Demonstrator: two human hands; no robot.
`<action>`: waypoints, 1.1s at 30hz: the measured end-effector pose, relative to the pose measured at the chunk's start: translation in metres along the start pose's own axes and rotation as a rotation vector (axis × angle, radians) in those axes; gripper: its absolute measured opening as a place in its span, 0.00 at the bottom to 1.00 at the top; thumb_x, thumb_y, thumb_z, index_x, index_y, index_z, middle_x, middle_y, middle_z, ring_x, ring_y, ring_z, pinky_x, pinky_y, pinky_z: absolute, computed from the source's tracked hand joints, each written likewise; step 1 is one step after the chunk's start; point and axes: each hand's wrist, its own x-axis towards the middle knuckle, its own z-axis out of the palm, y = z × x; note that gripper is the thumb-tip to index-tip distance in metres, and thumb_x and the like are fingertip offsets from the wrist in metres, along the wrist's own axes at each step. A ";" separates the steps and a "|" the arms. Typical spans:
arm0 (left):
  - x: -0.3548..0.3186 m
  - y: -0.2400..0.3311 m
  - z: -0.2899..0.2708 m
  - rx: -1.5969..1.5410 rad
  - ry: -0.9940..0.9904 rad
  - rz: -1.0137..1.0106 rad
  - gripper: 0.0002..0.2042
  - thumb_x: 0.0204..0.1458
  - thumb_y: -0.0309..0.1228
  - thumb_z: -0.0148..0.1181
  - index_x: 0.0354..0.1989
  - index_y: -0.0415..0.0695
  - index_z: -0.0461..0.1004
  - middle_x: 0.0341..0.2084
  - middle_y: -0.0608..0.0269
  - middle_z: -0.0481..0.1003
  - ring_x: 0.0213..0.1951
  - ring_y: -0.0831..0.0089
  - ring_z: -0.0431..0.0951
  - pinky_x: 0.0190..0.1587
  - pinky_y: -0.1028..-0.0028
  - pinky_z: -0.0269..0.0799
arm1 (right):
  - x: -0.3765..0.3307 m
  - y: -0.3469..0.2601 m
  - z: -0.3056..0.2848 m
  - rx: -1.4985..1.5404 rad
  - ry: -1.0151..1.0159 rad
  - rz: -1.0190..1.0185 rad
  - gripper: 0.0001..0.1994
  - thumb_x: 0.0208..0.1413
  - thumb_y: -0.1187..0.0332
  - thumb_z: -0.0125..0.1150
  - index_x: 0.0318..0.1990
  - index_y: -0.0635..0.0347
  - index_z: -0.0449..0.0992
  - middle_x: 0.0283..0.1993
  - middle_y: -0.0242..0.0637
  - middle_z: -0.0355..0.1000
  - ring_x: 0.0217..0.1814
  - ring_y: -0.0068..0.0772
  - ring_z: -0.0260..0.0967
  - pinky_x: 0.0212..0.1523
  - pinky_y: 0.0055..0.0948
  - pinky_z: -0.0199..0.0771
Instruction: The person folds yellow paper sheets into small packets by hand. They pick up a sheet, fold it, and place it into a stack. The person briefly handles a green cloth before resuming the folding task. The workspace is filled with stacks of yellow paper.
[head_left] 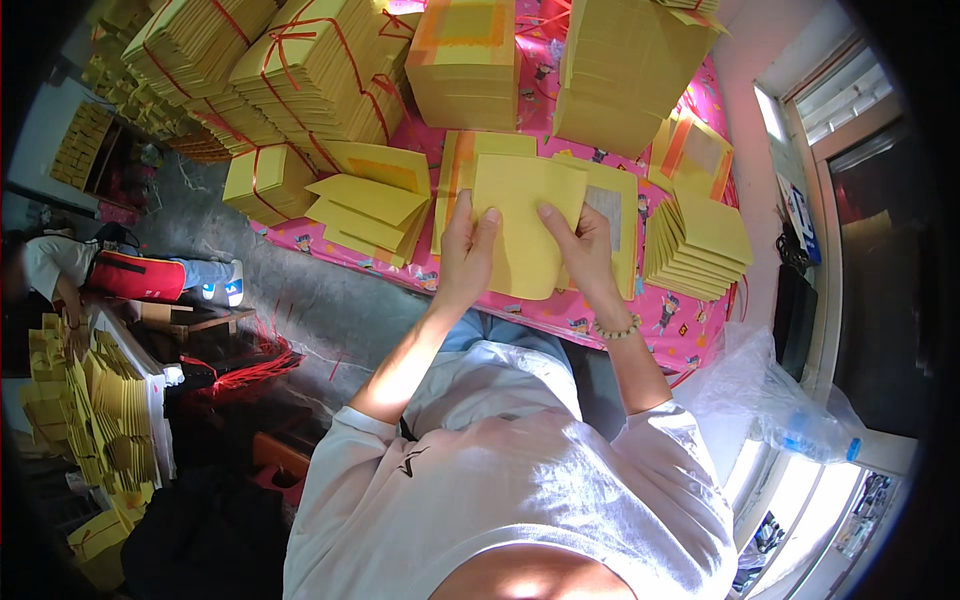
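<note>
Between my two hands I hold a piece of yellow paper [527,225] upright over the table's near side. I cannot tell whether it is one folded sheet or several together. My left hand [468,248] grips its left edge, thumb on the near face. On the right edge my right hand [588,245] has the same grip, with a beaded bracelet on the wrist. Partly hidden behind it lies yellow paper with a grey patch [607,218]. Folded yellow papers [372,205] stand to the left, and a fanned yellow pile [700,248] sits to the right.
The table has a pink patterned cover [665,325]. Tall yellow paper stacks [462,85] line its far side; bundles [310,70] tied with red string stand at far left. Another person [65,265] works at the left. A plastic bottle [815,440] lies by the window.
</note>
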 end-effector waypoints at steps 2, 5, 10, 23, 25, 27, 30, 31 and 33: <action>-0.002 0.004 0.001 -0.089 0.006 -0.069 0.15 0.62 0.25 0.44 0.56 0.39 0.61 0.46 0.61 0.71 0.47 0.78 0.71 0.49 0.77 0.67 | 0.000 0.003 -0.001 0.000 -0.014 0.010 0.11 0.59 0.68 0.60 0.44 0.67 0.77 0.37 0.31 0.77 0.36 0.16 0.71 0.34 0.18 0.72; -0.003 0.005 -0.004 -0.129 -0.020 -0.163 0.16 0.61 0.24 0.45 0.58 0.39 0.61 0.48 0.61 0.71 0.49 0.78 0.71 0.51 0.77 0.66 | 0.003 0.001 0.002 0.095 0.043 -0.039 0.10 0.59 0.68 0.60 0.42 0.66 0.78 0.35 0.31 0.77 0.34 0.15 0.71 0.34 0.17 0.72; -0.001 0.002 -0.012 -0.119 -0.075 -0.262 0.16 0.61 0.24 0.46 0.57 0.39 0.63 0.49 0.62 0.72 0.50 0.78 0.71 0.51 0.77 0.67 | 0.008 0.003 -0.004 0.104 0.075 -0.006 0.09 0.59 0.68 0.59 0.41 0.66 0.78 0.34 0.29 0.77 0.32 0.12 0.70 0.32 0.16 0.71; 0.005 -0.004 -0.028 -0.117 -0.118 -0.288 0.14 0.61 0.25 0.48 0.54 0.38 0.65 0.46 0.64 0.73 0.47 0.79 0.73 0.49 0.77 0.67 | -0.001 -0.004 -0.016 0.028 -0.056 0.207 0.13 0.59 0.61 0.60 0.39 0.63 0.78 0.28 0.30 0.76 0.29 0.15 0.73 0.28 0.17 0.74; 0.006 -0.003 -0.028 -0.108 -0.125 -0.279 0.14 0.61 0.25 0.48 0.54 0.38 0.65 0.46 0.64 0.73 0.47 0.79 0.73 0.49 0.78 0.67 | -0.006 -0.001 -0.020 -0.028 -0.145 0.240 0.15 0.58 0.60 0.60 0.42 0.65 0.78 0.29 0.31 0.77 0.28 0.15 0.73 0.28 0.17 0.74; 0.007 -0.002 -0.026 -0.086 -0.144 -0.270 0.14 0.61 0.26 0.48 0.54 0.38 0.65 0.46 0.64 0.73 0.46 0.79 0.73 0.49 0.78 0.67 | -0.007 0.008 -0.024 -0.045 -0.182 0.230 0.17 0.58 0.59 0.60 0.44 0.66 0.78 0.31 0.32 0.77 0.28 0.16 0.73 0.27 0.18 0.74; 0.009 -0.008 -0.030 -0.108 -0.145 -0.303 0.13 0.60 0.26 0.49 0.53 0.38 0.66 0.44 0.64 0.74 0.45 0.80 0.73 0.48 0.78 0.67 | -0.004 0.013 -0.021 -0.056 -0.145 0.203 0.17 0.58 0.58 0.61 0.41 0.66 0.78 0.30 0.32 0.77 0.28 0.16 0.74 0.27 0.18 0.75; 0.010 -0.009 -0.031 -0.100 -0.137 -0.298 0.13 0.60 0.26 0.49 0.53 0.38 0.66 0.44 0.64 0.74 0.45 0.80 0.73 0.48 0.78 0.67 | -0.005 0.012 -0.021 -0.050 -0.161 0.231 0.17 0.58 0.58 0.61 0.41 0.66 0.78 0.30 0.32 0.77 0.28 0.16 0.74 0.27 0.18 0.74; 0.012 -0.009 -0.032 -0.086 -0.122 -0.283 0.13 0.60 0.26 0.49 0.52 0.38 0.66 0.43 0.65 0.75 0.44 0.80 0.73 0.47 0.78 0.67 | -0.004 0.005 -0.022 -0.041 -0.193 0.284 0.16 0.58 0.58 0.61 0.40 0.66 0.78 0.30 0.32 0.77 0.28 0.16 0.74 0.26 0.18 0.74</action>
